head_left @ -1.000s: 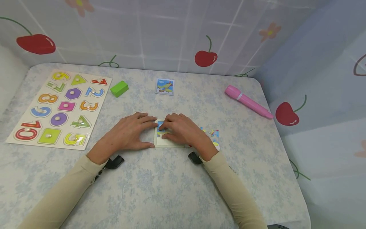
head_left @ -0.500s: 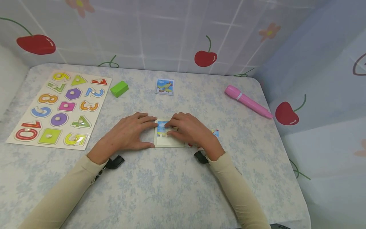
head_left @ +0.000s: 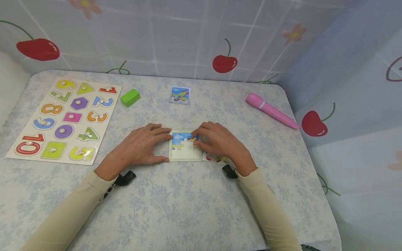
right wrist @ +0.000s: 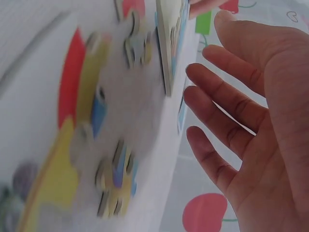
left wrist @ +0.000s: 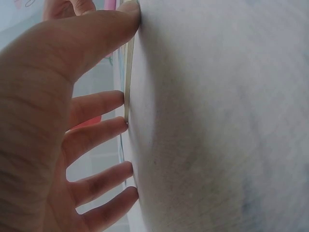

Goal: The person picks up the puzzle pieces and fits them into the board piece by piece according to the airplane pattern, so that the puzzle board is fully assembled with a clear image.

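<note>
Cream puzzle tray (head_left: pixel 186 156) in the head view, between the two hands, its edge against the fingertips of the left hand (head_left: pixel 141 144); blue set pieces (head_left: pixel 177 137) along the far side, bare floor nearer. Over the far right corner, right hand (head_left: pixel 218 139), thumb and index apart around a partly hidden corner piece (head_left: pixel 196 138). Best, probably, to square it to the rim, then press flat. Compare with the picture card (head_left: pixel 180 95), beyond both hands.

In the left wrist view, fingers spread, thumb and two fingertips at the tray edge: a useful brace, best light and even.

In the right wrist view, fingers apart, gently bent, no pinch visible; loose pieces (right wrist: pixel 116 183) below the palm, best left unbrushed.
</note>
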Action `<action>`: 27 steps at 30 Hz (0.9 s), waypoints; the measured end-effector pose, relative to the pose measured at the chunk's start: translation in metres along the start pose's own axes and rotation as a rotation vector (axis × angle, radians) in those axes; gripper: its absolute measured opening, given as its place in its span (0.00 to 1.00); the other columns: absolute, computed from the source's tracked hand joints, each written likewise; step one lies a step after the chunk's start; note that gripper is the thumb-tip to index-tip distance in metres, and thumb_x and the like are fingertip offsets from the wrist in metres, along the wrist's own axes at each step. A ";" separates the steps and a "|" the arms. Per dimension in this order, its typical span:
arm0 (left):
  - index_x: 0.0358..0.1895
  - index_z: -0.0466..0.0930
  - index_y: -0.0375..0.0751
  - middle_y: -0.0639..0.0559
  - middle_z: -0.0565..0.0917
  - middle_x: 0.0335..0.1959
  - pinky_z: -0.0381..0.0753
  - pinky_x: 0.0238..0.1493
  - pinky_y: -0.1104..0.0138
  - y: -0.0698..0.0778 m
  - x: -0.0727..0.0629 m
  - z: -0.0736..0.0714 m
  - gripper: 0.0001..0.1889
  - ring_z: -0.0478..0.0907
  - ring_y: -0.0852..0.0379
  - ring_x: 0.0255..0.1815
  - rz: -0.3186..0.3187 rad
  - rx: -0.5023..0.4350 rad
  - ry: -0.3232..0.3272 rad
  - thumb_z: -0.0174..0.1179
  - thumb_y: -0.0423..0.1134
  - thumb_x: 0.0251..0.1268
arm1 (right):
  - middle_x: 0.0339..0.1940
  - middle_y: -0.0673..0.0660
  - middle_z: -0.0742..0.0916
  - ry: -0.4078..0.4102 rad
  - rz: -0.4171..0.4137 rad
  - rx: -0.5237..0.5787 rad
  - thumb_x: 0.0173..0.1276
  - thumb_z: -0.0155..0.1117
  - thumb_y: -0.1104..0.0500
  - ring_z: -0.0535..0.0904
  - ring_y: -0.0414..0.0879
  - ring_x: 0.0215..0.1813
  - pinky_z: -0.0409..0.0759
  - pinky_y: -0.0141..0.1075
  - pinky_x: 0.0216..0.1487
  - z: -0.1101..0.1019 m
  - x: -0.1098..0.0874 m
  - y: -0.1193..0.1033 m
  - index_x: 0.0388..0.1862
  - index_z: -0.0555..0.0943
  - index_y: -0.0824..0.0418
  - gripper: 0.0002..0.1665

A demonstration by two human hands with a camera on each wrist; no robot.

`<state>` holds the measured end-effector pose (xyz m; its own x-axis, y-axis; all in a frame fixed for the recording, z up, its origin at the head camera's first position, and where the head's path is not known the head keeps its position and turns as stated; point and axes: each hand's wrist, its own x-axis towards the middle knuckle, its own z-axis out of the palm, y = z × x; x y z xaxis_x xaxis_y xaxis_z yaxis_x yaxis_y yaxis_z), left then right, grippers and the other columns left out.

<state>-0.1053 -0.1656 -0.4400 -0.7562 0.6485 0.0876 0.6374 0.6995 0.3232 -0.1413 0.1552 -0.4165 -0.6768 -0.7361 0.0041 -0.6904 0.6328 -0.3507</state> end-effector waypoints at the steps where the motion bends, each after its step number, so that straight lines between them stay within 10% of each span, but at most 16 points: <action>1: 0.72 0.83 0.49 0.50 0.77 0.77 0.81 0.64 0.41 0.000 0.000 0.000 0.43 0.70 0.38 0.79 -0.001 -0.001 -0.001 0.78 0.68 0.56 | 0.55 0.52 0.88 -0.002 0.005 0.003 0.78 0.72 0.49 0.83 0.48 0.53 0.82 0.46 0.56 -0.001 -0.001 0.001 0.63 0.88 0.54 0.20; 27: 0.72 0.83 0.47 0.49 0.77 0.77 0.80 0.64 0.40 0.000 0.000 0.000 0.43 0.70 0.38 0.78 0.004 0.001 0.004 0.79 0.67 0.56 | 0.61 0.52 0.87 -0.090 0.176 0.092 0.74 0.74 0.54 0.80 0.50 0.63 0.78 0.50 0.66 -0.013 -0.040 0.030 0.69 0.86 0.55 0.26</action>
<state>-0.1047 -0.1656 -0.4401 -0.7541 0.6502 0.0926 0.6406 0.6970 0.3223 -0.1384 0.2069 -0.4151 -0.7565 -0.6372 -0.1472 -0.5344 0.7320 -0.4226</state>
